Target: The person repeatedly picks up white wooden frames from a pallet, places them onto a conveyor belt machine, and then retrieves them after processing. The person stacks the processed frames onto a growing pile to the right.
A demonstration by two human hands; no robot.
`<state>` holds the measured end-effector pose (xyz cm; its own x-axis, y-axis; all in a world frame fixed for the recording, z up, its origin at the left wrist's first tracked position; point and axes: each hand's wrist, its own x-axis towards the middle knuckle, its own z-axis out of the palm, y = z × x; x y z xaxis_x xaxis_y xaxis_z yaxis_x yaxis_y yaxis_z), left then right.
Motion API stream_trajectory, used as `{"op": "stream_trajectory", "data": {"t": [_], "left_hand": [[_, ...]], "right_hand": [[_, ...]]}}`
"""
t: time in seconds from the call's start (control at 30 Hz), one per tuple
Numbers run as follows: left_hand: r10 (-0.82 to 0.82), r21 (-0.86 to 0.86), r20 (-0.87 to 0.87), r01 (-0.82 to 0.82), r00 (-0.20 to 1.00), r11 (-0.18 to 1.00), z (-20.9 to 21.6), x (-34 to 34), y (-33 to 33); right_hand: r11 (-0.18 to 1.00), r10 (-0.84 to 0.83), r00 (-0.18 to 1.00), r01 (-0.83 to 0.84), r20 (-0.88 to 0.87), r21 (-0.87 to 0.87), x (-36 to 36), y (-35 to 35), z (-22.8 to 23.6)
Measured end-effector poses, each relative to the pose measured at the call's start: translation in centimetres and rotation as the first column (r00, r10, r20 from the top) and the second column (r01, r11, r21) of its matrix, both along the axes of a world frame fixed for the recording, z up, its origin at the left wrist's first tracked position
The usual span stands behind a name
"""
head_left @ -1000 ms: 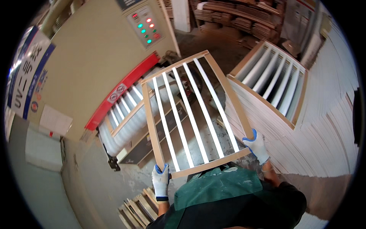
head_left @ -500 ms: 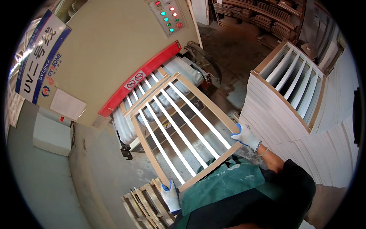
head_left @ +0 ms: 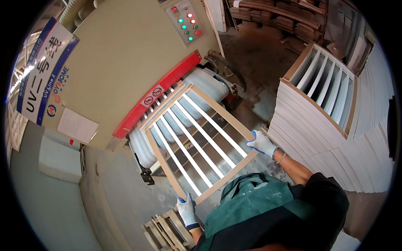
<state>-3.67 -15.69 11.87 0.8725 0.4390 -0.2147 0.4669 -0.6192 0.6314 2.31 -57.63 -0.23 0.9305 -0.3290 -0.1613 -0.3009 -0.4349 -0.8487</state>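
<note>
Between my two gloved hands is a slatted frame with tan rails and white slats; I grip its near rail (head_left: 226,179) at the corners. My left hand (head_left: 187,210), in a white glove with blue at the fingers, is closed on the near left corner. My right hand (head_left: 263,143), gloved alike, is closed on the near right corner. The frame's far end lies over the mesh-covered roller bed (head_left: 209,85) of a beige machine (head_left: 130,54). Just beyond it, a second slatted frame (head_left: 163,104) sits partly under the machine's red bar (head_left: 176,79).
On the right stands a tall stack of white-edged slatted frames (head_left: 307,121). A wooden pallet (head_left: 167,230) lies on the floor near my left hand. The machine carries a lit button panel (head_left: 186,23). Shelves of brown boards (head_left: 284,19) stand at the back.
Both hands have pushed the held frame forward, farther over the rollers. The second frame has gone deeper under the red bar. My view has shifted slightly.
</note>
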Motion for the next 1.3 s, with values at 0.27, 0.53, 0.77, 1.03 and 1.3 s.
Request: {"op": "stream_trajectory", "data": {"t": [0.27,0.53,0.77,1.03,1.3], "left_hand": [[-0.161,-0.009,0.022,0.161,0.987,0.987,-4.7,3.6,3.2],[-0.282,0.151,0.176,0.257,0.943,0.955,-9.5,7.4,5.5],[-0.131,-0.306,0.153,0.173,0.98,0.936,-14.9,10.9,8.1],[-0.103,-0.615,0.165,0.184,0.981,0.767,-17.6,17.6,10.5],[-0.534,0.425,0.302,0.39,0.79,0.817,-5.7,16.2,2.7]], "right_hand": [[0.998,-0.016,0.999,0.019,0.039,-0.066,2.0,0.2,0.5],[0.963,-0.229,0.966,0.206,0.124,0.172,-3.7,-0.7,-1.9],[0.806,-0.535,0.808,0.576,0.248,-0.137,-13.4,-5.6,2.2],[0.084,-0.685,0.68,0.429,0.261,-0.899,-19.9,-15.2,9.1],[0.26,-0.718,0.694,0.347,0.06,-0.901,-21.4,-19.8,7.7]]}}
